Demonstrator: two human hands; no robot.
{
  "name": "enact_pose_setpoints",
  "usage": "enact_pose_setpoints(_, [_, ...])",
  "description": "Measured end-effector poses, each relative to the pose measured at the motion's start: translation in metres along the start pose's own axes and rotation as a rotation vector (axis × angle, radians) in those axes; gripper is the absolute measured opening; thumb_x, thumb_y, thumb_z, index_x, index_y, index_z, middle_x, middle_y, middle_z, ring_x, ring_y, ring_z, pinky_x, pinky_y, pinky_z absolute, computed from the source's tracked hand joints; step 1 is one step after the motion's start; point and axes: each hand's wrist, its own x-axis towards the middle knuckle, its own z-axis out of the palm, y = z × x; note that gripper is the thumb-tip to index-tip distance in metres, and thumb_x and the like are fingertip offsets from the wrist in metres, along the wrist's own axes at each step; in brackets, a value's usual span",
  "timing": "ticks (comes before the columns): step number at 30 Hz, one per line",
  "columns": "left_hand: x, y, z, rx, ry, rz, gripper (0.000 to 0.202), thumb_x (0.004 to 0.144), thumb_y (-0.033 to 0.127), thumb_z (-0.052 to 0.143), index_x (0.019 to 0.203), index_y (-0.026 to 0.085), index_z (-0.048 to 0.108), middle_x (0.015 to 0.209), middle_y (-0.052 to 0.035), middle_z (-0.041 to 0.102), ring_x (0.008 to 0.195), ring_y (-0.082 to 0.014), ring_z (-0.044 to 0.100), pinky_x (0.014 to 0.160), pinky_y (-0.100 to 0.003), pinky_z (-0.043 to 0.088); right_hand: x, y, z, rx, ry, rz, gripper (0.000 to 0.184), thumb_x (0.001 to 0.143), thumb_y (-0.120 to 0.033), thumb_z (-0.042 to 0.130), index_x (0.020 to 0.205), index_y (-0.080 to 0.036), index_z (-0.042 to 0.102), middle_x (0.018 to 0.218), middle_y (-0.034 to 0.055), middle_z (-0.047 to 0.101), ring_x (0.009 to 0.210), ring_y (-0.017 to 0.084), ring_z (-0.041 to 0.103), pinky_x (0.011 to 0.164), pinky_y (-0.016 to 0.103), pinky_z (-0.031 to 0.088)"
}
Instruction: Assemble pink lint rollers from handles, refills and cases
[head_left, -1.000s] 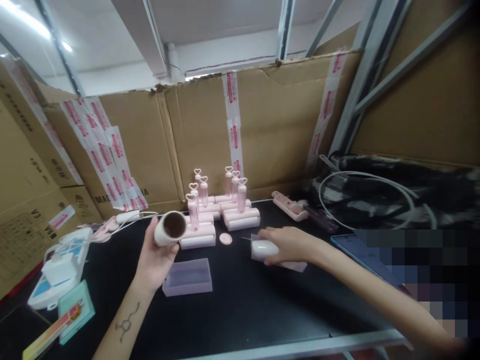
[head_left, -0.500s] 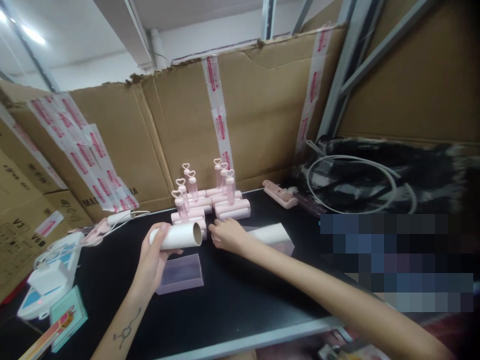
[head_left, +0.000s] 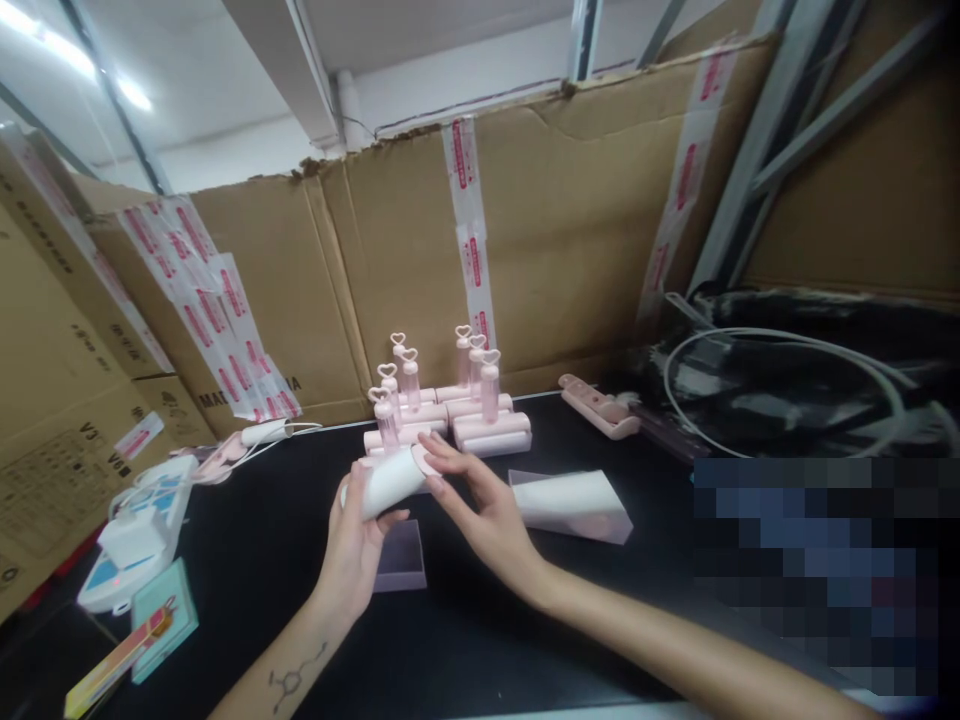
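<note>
On the black counter (head_left: 525,620), the filled clear case (head_left: 574,500) now lies alone at the right. The right hand (head_left: 484,515), which rested on it a second ago, has come across to the middle. The left hand (head_left: 358,545) stays clamped round the white roll (head_left: 390,480), above the clear tray (head_left: 401,555) and before the standing pink rollers (head_left: 457,425), its end swung rightward. So both hands now meet on one roll. The spread right fingertips touch that end, where a small pink disc (head_left: 429,462), gone from the counter, seems pressed. Whether they pinch it I cannot tell.
</note>
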Motion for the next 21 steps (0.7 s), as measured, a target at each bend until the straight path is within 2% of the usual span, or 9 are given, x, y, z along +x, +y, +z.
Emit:
enact_pose_setpoints(2, [-0.001, -0.001, 0.001, -0.046, -0.022, -0.051, 0.033, 0.086, 0.038, 0.056, 0.106, 0.013, 0.061, 0.107, -0.0107, 0.064, 0.087, -0.0175, 0.062, 0.061, -0.022, 0.055, -0.003, 0.001, 0.000, -0.072, -0.027, -0.067, 0.019, 0.087, -0.020, 0.055, 0.105, -0.024, 0.059, 0.135, 0.0053, 0.050, 0.129, 0.021, 0.039, 0.110, 0.044, 0.027])
enact_pose_setpoints(5, [-0.003, 0.000, 0.003, -0.123, -0.050, -0.125, 0.034, 0.088, 0.038, 0.052, 0.109, 0.013, 0.061, 0.108, -0.0111, 0.064, 0.087, -0.0165, 0.062, 0.065, -0.022, 0.054, -0.004, -0.001, -0.002, -0.091, -0.045, -0.137, 0.022, 0.088, -0.016, 0.052, 0.108, -0.025, 0.057, 0.136, 0.0066, 0.049, 0.127, 0.022, 0.042, 0.108, 0.043, 0.031])
enact_pose_setpoints(10, [-0.013, 0.001, 0.006, -0.218, -0.170, -0.195, 0.041, 0.088, 0.045, 0.048, 0.111, 0.013, 0.060, 0.103, -0.0114, 0.066, 0.085, -0.0207, 0.063, 0.071, -0.032, 0.053, 0.003, -0.010, -0.011, -0.266, -0.070, -0.334, 0.028, 0.087, -0.016, 0.053, 0.113, -0.024, 0.053, 0.133, 0.0102, 0.051, 0.125, 0.025, 0.045, 0.102, 0.044, 0.039])
enact_pose_setpoints(12, [-0.018, 0.000, 0.004, -0.192, -0.217, -0.201, 0.036, 0.087, 0.040, 0.049, 0.109, 0.013, 0.061, 0.097, -0.0106, 0.067, 0.085, -0.0212, 0.063, 0.072, -0.031, 0.051, 0.006, -0.013, -0.015, -0.385, -0.084, -0.431, 0.047, 0.079, -0.025, 0.065, 0.121, -0.024, 0.044, 0.134, 0.0128, 0.048, 0.126, 0.027, 0.043, 0.102, 0.046, 0.039])
enact_pose_setpoints(15, [-0.025, -0.001, 0.000, -0.168, -0.317, -0.258, 0.036, 0.085, 0.039, 0.049, 0.105, 0.013, 0.063, 0.095, -0.0110, 0.067, 0.088, -0.0229, 0.062, 0.074, -0.032, 0.049, 0.010, -0.014, -0.016, -0.541, -0.094, -0.503, 0.099, 0.059, -0.045, 0.079, 0.135, -0.020, 0.022, 0.136, 0.0194, 0.040, 0.130, 0.033, 0.035, 0.103, 0.051, 0.034])
enact_pose_setpoints(16, [-0.026, -0.001, -0.001, -0.167, -0.354, -0.267, 0.035, 0.084, 0.038, 0.049, 0.104, 0.013, 0.064, 0.095, -0.0108, 0.067, 0.089, -0.0231, 0.062, 0.075, -0.032, 0.048, 0.011, -0.013, -0.016, -0.585, -0.094, -0.508, 0.110, 0.054, -0.050, 0.080, 0.137, -0.018, 0.016, 0.136, 0.0211, 0.037, 0.130, 0.035, 0.033, 0.104, 0.052, 0.033])
enact_pose_setpoints(18, [-0.028, 0.001, -0.002, -0.154, -0.420, -0.254, 0.033, 0.083, 0.037, 0.049, 0.104, 0.015, 0.063, 0.097, -0.0101, 0.067, 0.094, -0.0237, 0.060, 0.080, -0.032, 0.046, 0.011, -0.013, -0.017, -0.643, -0.074, -0.510, 0.115, 0.054, -0.051, 0.079, 0.139, -0.016, 0.010, 0.135, 0.0215, 0.034, 0.130, 0.035, 0.032, 0.103, 0.051, 0.033])
enact_pose_setpoints(21, [-0.026, 0.007, -0.006, -0.054, -0.507, -0.238, 0.034, 0.082, 0.038, 0.053, 0.109, 0.018, 0.058, 0.106, -0.0107, 0.063, 0.104, -0.0281, 0.056, 0.090, -0.040, 0.042, 0.009, -0.018, -0.020, -0.631, -0.066, -0.504, 0.108, 0.059, -0.042, 0.078, 0.138, -0.018, 0.009, 0.132, 0.0187, 0.035, 0.128, 0.033, 0.034, 0.104, 0.047, 0.033])
